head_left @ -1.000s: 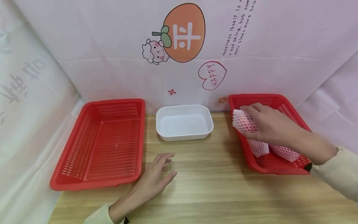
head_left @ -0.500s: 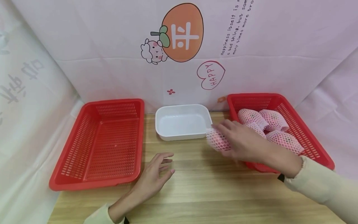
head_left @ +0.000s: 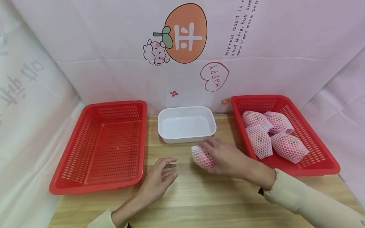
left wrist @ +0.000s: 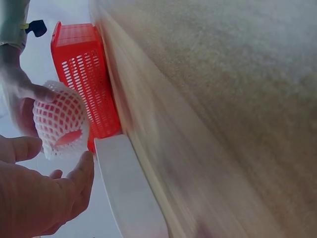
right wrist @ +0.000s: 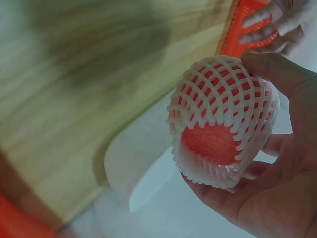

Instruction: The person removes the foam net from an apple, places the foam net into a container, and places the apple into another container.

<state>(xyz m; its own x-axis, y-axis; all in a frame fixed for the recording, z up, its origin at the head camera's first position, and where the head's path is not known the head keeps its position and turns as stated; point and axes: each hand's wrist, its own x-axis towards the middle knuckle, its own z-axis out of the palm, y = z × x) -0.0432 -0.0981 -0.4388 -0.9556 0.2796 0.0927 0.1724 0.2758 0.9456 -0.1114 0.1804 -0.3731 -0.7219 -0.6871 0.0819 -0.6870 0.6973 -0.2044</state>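
Note:
In the head view, the right hand (head_left: 228, 158) grips a red fruit in a white foam net (head_left: 202, 156) over the wooden table, in front of the white tray. Seen from the right wrist, fingers and thumb curl round the netted fruit (right wrist: 223, 114), whose red skin shows through an opening in the net. The left hand (head_left: 155, 182) is empty, fingers loosely bent, left of the fruit and beside the left basket. A gap separates hand and fruit in the head view.
A white tray (head_left: 186, 139) stands at the back middle. At the left is an empty red basket (head_left: 99, 188); the right red basket (head_left: 319, 172) holds several netted fruits (head_left: 289, 147). Behind hangs a printed white cloth (head_left: 114, 76).
The right hand has lifted the netted fruit out of the right basket and carried it left to the middle of the table. The left hand has barely moved.

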